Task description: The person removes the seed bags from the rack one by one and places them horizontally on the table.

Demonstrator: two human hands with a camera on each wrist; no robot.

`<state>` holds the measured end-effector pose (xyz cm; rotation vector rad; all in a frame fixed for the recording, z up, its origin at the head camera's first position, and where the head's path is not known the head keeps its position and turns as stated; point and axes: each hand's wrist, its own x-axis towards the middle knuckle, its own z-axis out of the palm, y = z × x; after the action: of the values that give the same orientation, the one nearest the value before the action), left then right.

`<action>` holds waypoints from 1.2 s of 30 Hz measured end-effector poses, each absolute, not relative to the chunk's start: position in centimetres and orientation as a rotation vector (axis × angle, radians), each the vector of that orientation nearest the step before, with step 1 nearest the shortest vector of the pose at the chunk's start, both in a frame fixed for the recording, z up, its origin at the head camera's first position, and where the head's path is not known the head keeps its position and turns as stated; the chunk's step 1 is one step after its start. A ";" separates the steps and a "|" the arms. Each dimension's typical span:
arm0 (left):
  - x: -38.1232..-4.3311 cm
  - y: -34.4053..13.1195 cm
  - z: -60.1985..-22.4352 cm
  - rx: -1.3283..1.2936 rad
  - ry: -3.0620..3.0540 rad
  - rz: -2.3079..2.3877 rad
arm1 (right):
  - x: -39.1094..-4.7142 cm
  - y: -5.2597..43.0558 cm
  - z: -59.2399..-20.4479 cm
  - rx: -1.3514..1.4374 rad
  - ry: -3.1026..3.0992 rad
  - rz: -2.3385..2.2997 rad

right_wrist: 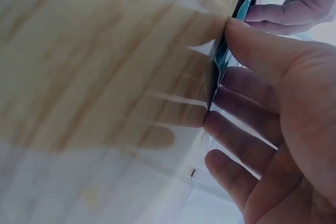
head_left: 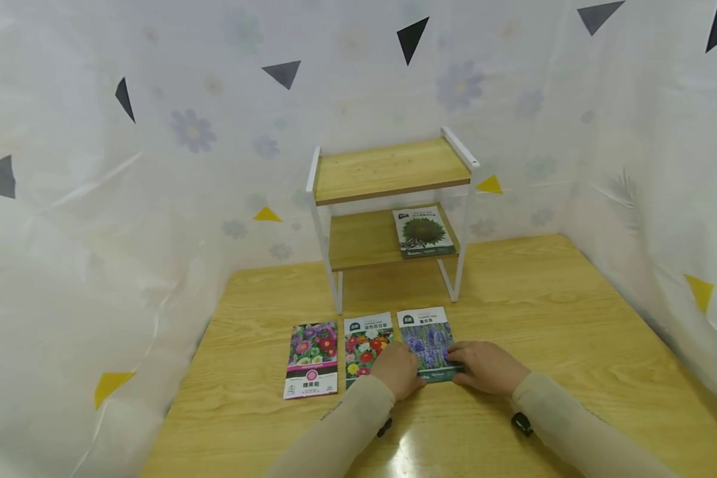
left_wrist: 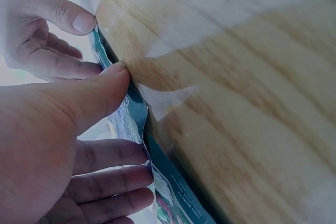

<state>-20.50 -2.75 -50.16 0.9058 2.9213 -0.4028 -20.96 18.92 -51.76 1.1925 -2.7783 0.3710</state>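
Observation:
A lavender seed packet [head_left: 428, 335] with purple flowers lies face up on the table, in front of a small shelf. My left hand [head_left: 398, 370] holds its lower left corner, thumb at the bottom edge. At the opposite corner, my right hand [head_left: 486, 367] grips the packet's right side. The packet's green bottom edge [left_wrist: 137, 109] bows slightly between the two thumbs in the left wrist view. Just left of it is a seed packet with red and white blooms [head_left: 368, 338], partly covered by my left hand. A pink-banded seed packet [head_left: 312, 358] lies farther left.
The two-tier shelf [head_left: 388, 171] with white metal sides stands behind the packets. On its lower board, toward the right, lies a sunflower seed packet [head_left: 423, 231]. Pale patterned sheeting [head_left: 173, 199] hangs around the wooden table [head_left: 245, 318].

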 end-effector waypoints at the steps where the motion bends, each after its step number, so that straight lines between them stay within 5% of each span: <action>1: -20.5 -2.7 -50.2 0.900 2.922 -0.396 | -21.0 18.9 -51.8 1.188 -2.782 0.367; 36: -20.3 -3.6 -50.9 0.974 3.004 -0.254 | -20.5 18.5 -51.6 1.165 -2.813 0.290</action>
<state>-20.25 -3.61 -50.94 0.9738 3.0043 -0.2540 -20.50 18.49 -51.56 1.1646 -2.8134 0.2902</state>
